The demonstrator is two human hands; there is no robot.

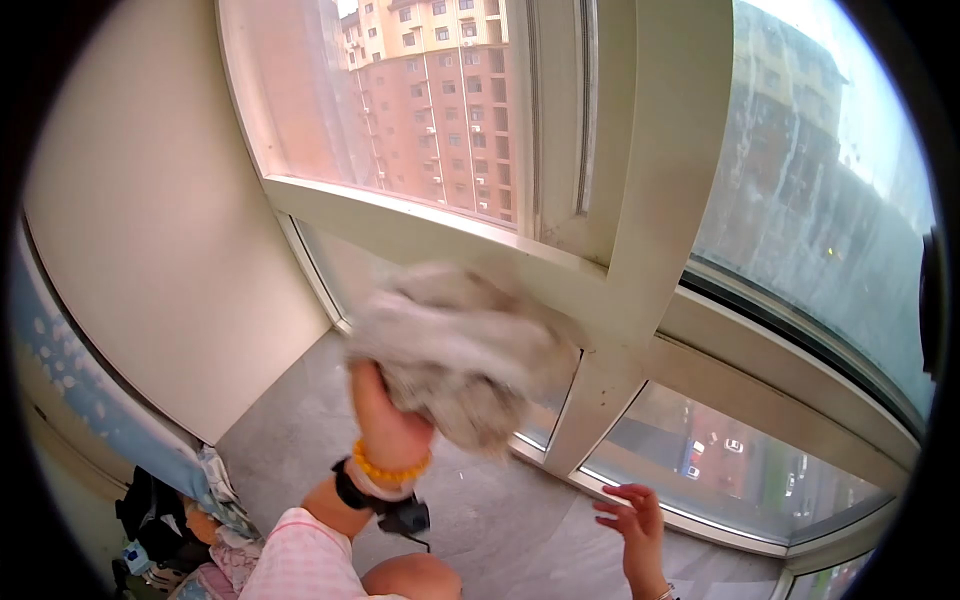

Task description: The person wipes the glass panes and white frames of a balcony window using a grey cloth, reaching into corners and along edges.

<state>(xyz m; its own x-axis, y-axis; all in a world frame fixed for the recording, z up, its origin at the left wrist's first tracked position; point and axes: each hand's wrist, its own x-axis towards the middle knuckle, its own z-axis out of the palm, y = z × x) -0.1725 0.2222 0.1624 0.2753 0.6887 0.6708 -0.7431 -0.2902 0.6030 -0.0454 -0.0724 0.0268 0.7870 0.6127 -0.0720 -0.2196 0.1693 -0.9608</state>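
Note:
My left hand [390,415] is closed on a greyish-white cloth [450,340], bunched up and smeared by motion. The cloth is raised in front of the cream window frame [560,250]; whether it touches the frame I cannot tell. Most of the left fingers are hidden behind the cloth. A yellow beaded bracelet [390,465] and a black strap with a small device [400,517] are on that wrist. Lower right, my right hand [635,525] holds nothing, its fingers apart and slightly curled near the lower window sill.
A streaked window pane [810,170] is at right, a larger pane [420,110] at upper left, and low panes [730,450] near the floor. A plain panel [170,230] stands left. Clothes [160,520] are piled at lower left on the grey floor [290,410].

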